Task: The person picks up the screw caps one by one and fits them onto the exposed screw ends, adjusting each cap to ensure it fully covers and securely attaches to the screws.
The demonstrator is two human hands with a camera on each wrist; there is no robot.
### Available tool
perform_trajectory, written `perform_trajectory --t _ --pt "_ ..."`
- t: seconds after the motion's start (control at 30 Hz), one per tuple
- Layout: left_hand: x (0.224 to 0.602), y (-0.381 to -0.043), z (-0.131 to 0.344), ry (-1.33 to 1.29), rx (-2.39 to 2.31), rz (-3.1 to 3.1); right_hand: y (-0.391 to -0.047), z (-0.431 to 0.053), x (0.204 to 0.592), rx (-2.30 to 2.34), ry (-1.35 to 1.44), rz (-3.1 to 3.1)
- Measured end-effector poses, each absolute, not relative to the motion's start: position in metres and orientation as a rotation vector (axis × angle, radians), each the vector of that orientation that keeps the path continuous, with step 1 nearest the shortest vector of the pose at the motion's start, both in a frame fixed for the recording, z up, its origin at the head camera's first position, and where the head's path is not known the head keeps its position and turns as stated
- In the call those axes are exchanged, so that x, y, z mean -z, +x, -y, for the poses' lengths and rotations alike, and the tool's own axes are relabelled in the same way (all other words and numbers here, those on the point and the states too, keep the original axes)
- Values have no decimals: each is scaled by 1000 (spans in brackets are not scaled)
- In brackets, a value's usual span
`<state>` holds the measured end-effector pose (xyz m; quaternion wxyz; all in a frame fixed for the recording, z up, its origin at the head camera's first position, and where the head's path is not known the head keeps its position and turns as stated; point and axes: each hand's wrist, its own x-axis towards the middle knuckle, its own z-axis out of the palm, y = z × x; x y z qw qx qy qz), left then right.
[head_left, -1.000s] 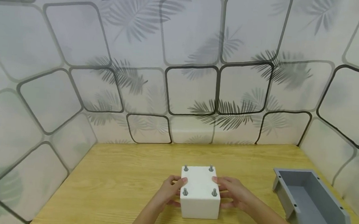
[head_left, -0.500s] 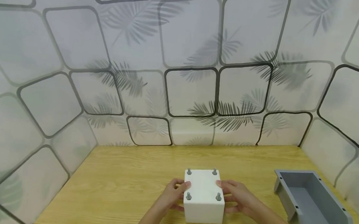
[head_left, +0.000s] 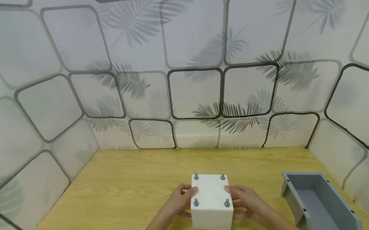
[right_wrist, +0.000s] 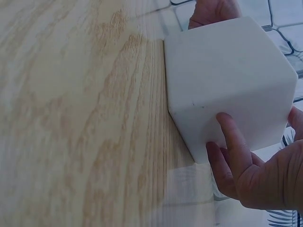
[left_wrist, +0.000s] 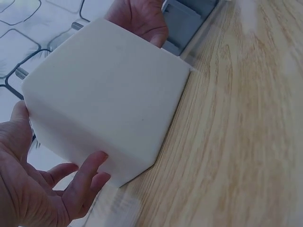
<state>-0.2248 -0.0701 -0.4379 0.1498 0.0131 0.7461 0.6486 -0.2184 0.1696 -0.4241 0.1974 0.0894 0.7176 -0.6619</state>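
Observation:
A white block-shaped box point(head_left: 212, 193) sits on the wooden table, with a metal bolt point(head_left: 227, 203) standing up at each top corner. My left hand point(head_left: 179, 199) holds its left side, thumb on the top edge and fingers against the side wall. On the opposite side my right hand point(head_left: 249, 203) grips it the same way, thumb tip at the top edge. In the left wrist view the fingers point(left_wrist: 87, 177) press the box's point(left_wrist: 109, 90) side face. The right wrist view shows the fingertips point(right_wrist: 227, 123) against the other side, the box's lower edge right at the table.
A grey plastic bin point(head_left: 321, 209) with a low front lip stands at the right of the wooden table point(head_left: 127, 182). Patterned white wall covering point(head_left: 192, 94) with leaf prints rises behind the table and on both sides.
The box and both hands have shifted slightly to the right and nearer in the head view. Both hands keep their hold on the box; the camera view has shifted slightly too.

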Motion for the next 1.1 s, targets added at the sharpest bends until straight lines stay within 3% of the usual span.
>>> perform_trajectory --t 1.1 --pt "437 -214 58 -9 -1863 -2132 -209 -185 421 1787 211 -1984"
